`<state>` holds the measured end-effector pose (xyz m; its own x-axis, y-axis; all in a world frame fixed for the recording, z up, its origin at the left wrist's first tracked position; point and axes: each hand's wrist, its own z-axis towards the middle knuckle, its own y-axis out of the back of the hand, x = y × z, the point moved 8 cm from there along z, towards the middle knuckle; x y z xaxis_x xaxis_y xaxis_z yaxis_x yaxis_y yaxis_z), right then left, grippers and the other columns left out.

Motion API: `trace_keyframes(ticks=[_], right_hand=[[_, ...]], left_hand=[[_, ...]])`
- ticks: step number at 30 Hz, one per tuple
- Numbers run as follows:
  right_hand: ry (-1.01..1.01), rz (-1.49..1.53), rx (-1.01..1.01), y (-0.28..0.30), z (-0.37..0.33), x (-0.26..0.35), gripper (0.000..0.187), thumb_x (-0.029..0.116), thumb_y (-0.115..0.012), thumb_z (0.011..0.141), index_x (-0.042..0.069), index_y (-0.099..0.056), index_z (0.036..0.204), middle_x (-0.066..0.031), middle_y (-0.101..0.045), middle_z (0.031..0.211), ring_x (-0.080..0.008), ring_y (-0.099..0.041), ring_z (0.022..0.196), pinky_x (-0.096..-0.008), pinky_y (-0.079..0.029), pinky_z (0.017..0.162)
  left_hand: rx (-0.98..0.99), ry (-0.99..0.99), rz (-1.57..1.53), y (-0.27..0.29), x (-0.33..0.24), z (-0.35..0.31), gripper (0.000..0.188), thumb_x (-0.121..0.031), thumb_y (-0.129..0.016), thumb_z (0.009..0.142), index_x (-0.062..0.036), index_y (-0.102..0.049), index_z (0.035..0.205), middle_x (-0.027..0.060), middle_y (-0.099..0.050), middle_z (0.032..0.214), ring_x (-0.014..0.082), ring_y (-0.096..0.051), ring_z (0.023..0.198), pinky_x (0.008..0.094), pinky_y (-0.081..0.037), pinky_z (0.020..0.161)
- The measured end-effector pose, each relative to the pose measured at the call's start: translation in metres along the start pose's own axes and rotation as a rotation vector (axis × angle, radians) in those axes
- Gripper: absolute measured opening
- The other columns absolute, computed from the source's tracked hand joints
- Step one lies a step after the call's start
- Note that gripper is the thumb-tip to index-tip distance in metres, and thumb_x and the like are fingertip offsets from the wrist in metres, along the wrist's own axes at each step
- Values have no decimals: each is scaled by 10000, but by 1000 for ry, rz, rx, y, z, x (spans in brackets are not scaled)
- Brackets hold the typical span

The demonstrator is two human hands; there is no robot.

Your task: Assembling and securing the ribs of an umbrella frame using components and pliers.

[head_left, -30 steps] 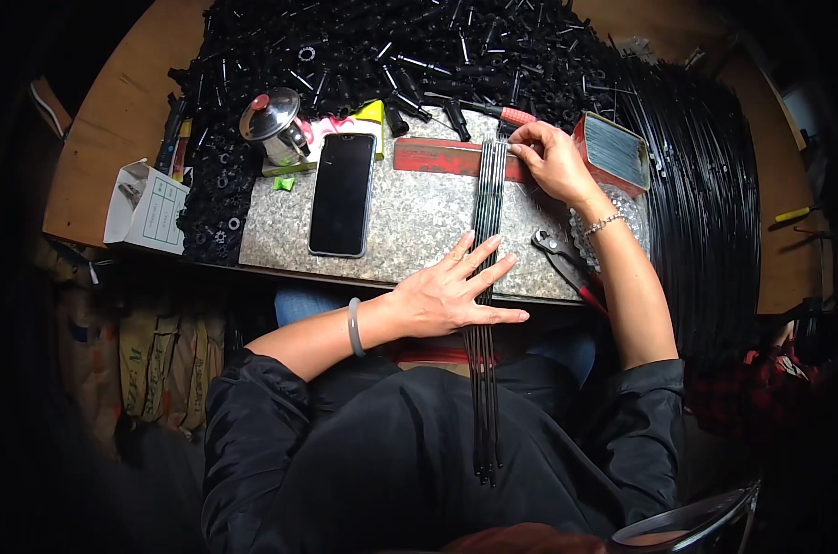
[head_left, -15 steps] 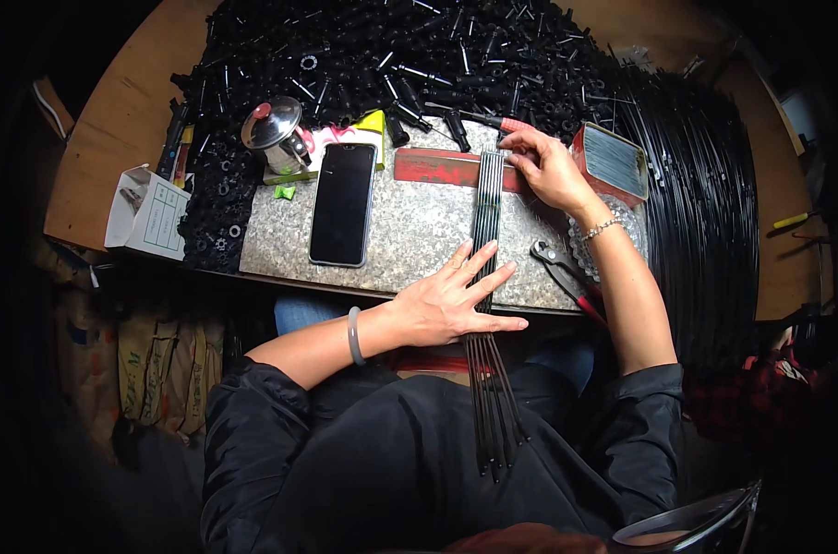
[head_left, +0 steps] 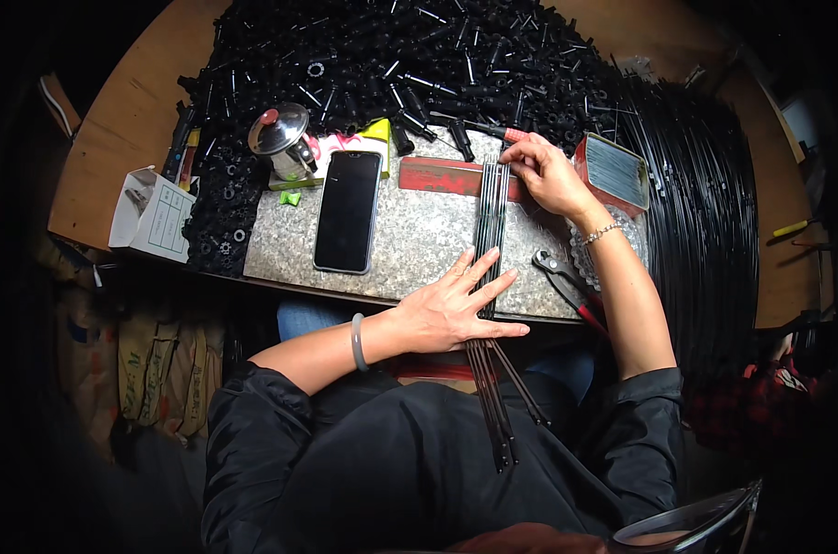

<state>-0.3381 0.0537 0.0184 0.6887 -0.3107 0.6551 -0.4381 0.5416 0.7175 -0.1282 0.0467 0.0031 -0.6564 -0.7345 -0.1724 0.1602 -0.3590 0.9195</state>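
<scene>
A row of thin black rods [head_left: 491, 217] lies side by side across the front edge of a speckled stone slab [head_left: 437, 222]. Their small knobbed lower ends hang over my lap in a loose fan. My left hand [head_left: 446, 303] presses flat on them, fingers spread. At the rods' far ends, over a worn red bar [head_left: 437, 174], my right hand [head_left: 546, 174] has thumb and fingertips drawn together; whatever they pinch is too small to make out. Right of the rods lie red-handled pliers [head_left: 566, 284]. A red-handled tool [head_left: 511, 134] lies just beyond my right hand.
A black phone [head_left: 347, 212], a lidded metal pot [head_left: 285, 138] and a green wrapped piece [head_left: 290, 198] are at the left. Black parts [head_left: 391, 55] heap behind. An open tin of thin pins [head_left: 613, 171] stands right, beside a long bundle of black rods [head_left: 700, 212]. A white box [head_left: 153, 214] sits far left.
The rods' lower ends have split apart, some swinging right, and their upper ends have spread slightly. My left hand stays on them; my right hand remains at the far ends. The view has shifted slightly.
</scene>
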Motion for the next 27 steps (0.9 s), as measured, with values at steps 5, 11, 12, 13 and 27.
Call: trace_keyframes(ticks=[5,11,12,13,27], right_hand=[[31,42,-44,-7,3,-2,173,-49,-533,807,17,-571,963,-63,-464,838,-140,-432,679,-262,-401,659],[57,132,-311,14,0,0,202,98,-588,859,39,-535,1045,-64,-481,951,-134,-467,760,-257,-436,704],[29,-18,-321,35,-1,9,212,145,-622,845,39,-555,1016,-60,-490,937,-131,-496,784,-261,-444,679],[-28,-42,-337,53,-4,3,177,162,-638,834,26,-584,934,-52,-517,854,-129,-506,718,-262,-447,638],[-111,-623,-314,123,-65,-42,90,94,-659,763,7,-647,784,-120,-632,808,-272,-574,790,-349,-467,716]], left_hand=[[31,-16,28,-4,0,1,511,-352,-566,815,-471,-418,1289,178,-312,1407,468,-321,1263,589,-341,989],[35,-26,12,-2,-1,4,535,-331,-569,806,-465,-409,1298,185,-313,1406,466,-322,1265,584,-338,994],[33,-19,17,-1,-1,2,535,-331,-569,806,-465,-409,1298,185,-313,1406,466,-322,1265,584,-338,994],[29,-11,21,-2,-1,0,545,-315,-572,800,-461,-410,1300,186,-316,1405,466,-325,1264,582,-337,996],[16,-3,-11,-1,-2,0,635,-227,-615,732,-425,-423,1304,184,-318,1405,473,-323,1266,585,-337,997]])
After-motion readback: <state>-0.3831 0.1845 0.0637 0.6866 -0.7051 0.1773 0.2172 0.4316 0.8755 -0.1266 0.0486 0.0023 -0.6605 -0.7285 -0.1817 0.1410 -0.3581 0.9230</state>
